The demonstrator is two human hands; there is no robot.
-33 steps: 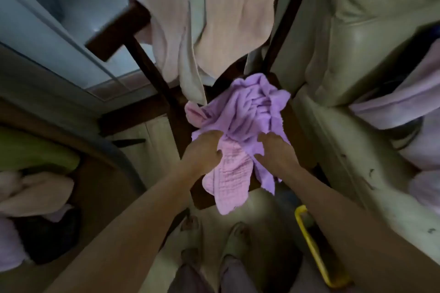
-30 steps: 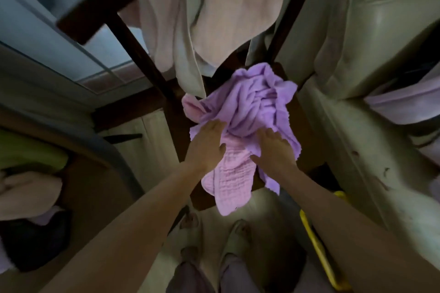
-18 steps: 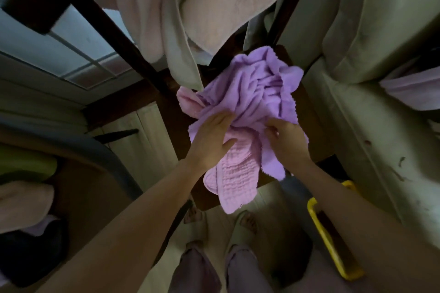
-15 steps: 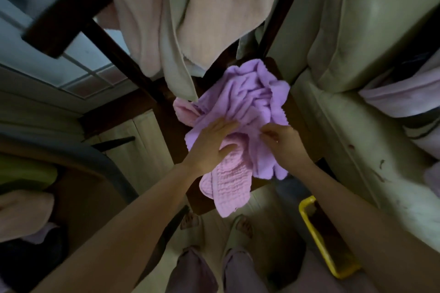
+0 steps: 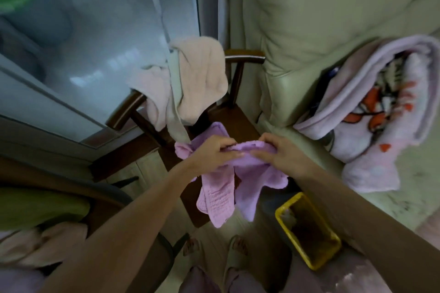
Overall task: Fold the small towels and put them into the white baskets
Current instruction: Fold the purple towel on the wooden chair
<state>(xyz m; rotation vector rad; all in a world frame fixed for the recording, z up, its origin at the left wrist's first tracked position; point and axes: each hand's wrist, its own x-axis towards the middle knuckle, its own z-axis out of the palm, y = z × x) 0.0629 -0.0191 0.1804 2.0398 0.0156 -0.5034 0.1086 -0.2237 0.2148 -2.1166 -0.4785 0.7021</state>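
Both hands lift a purple towel over the chair seat.
Left hand (image 5: 215, 153) and right hand (image 5: 277, 153) pinch the purple towel's (image 5: 250, 176) top edge, probably to shake it flat; a pink towel (image 5: 215, 197) hangs off the chair's (image 5: 240, 123) front edge.

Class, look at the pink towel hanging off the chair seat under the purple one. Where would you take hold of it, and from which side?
Probably pinch the pink towel at its free lower end, coming from the front of the chair. That end hangs clear past the seat edge, while its upper part is pinned under the purple towel that both hands hold.
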